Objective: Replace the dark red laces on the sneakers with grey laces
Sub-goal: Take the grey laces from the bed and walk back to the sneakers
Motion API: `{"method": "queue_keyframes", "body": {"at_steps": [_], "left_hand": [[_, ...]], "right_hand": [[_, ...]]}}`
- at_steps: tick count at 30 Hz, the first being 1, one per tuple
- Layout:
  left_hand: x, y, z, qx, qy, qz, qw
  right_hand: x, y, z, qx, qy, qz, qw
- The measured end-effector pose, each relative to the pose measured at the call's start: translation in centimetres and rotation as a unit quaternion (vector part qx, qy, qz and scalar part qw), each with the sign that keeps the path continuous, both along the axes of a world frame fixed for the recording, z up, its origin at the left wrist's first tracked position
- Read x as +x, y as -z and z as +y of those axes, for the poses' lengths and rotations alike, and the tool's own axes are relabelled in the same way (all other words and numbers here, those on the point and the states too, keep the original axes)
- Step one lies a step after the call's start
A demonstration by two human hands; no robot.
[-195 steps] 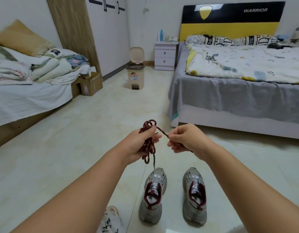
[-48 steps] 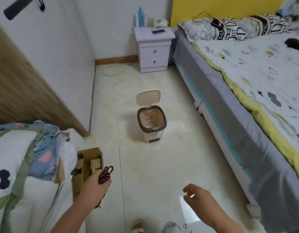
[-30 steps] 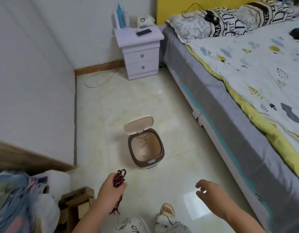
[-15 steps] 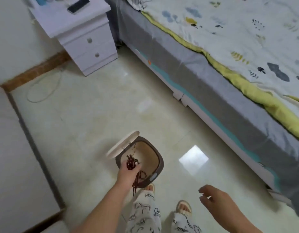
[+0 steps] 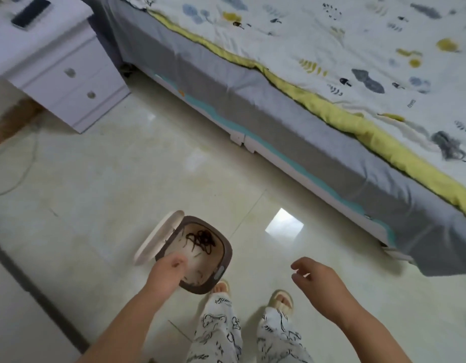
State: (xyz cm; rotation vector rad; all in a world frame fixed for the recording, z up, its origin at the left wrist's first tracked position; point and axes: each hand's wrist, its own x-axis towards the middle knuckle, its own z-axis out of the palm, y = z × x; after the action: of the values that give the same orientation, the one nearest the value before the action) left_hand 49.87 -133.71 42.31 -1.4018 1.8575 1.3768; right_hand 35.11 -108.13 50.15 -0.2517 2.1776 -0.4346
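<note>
The dark red laces [image 5: 201, 239] lie in a loose tangle inside the open pedal bin [image 5: 225, 260], whose beige lid [image 5: 158, 238] stands tipped up on its left. My left hand [image 5: 167, 273] hovers over the bin's near rim, empty, fingers loosely bent and blurred. My right hand [image 5: 319, 282] hangs over the floor to the right of the bin with relaxed fingers, holding nothing. The sneakers and the grey laces are out of view.
A bed with a grey skirt [image 5: 318, 142] and a patterned quilt [image 5: 357, 48] runs along the right. A white nightstand [image 5: 61, 74] with a phone [image 5: 30, 13] on top stands at the upper left. My feet in slippers [image 5: 279, 301] stand just behind the bin.
My left hand has let go of the dark red laces, which now lie in the bin. The view has moved closer over the bin. My right hand stays empty.
</note>
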Motion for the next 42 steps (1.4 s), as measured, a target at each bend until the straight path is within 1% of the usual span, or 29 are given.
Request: {"method": "queue_keyframes", "body": {"at_steps": [3, 9, 11, 15, 19, 23, 27, 31, 34, 37, 40, 42], "left_hand": [[-2.8, -2.4, 0.9, -0.016, 0.037, 0.012, 0.999], [-10.8, -6.8, 5.0, -0.097, 0.134, 0.058, 0.985], [-13.3, -8.2, 7.2, -0.109, 0.141, 0.060, 0.982], [-17.6, -9.0, 12.3, -0.083, 0.139, 0.082, 0.983], [-22.1, -9.2, 17.3, -0.046, 0.178, 0.089, 0.979], [-26.3, -9.3, 19.6, -0.014, 0.227, 0.088, 0.970], [-31.6, -9.0, 18.8, -0.022, 0.251, 0.096, 0.963], [-38.2, -8.7, 17.5, -0.047, 0.289, 0.092, 0.952], [-43.8, -8.3, 17.6, -0.070, 0.332, 0.088, 0.937], [-49.3, -7.9, 19.4, -0.094, 0.401, 0.086, 0.907], [-53.8, -7.7, 23.1, -0.083, 0.454, 0.081, 0.884], [-56.5, -7.6, 26.1, -0.071, 0.481, 0.083, 0.870]], "right_hand": [[-1.6, -0.7, 2.6, -0.001, 0.027, 0.011, 1.000], [-5.5, -1.8, 9.7, -0.010, 0.057, 0.024, 0.998], [-7.2, -2.1, 12.5, -0.002, 0.052, 0.026, 0.998], [-11.2, -2.7, 18.3, 0.029, 0.041, 0.041, 0.998], [-15.7, -3.2, 22.5, 0.041, 0.077, 0.068, 0.994], [-19.3, -3.4, 23.7, 0.019, 0.129, 0.085, 0.988], [-22.2, -3.0, 23.3, -0.004, 0.157, 0.078, 0.984], [-24.7, -2.9, 22.9, 0.004, 0.204, 0.056, 0.977], [-26.5, -2.9, 23.4, 0.004, 0.249, 0.045, 0.968], [-28.3, -2.8, 24.8, 0.003, 0.290, 0.032, 0.957], [-29.7, -2.5, 26.9, -0.005, 0.338, 0.022, 0.941], [-30.6, -2.1, 28.7, -0.001, 0.352, 0.018, 0.936]]}}
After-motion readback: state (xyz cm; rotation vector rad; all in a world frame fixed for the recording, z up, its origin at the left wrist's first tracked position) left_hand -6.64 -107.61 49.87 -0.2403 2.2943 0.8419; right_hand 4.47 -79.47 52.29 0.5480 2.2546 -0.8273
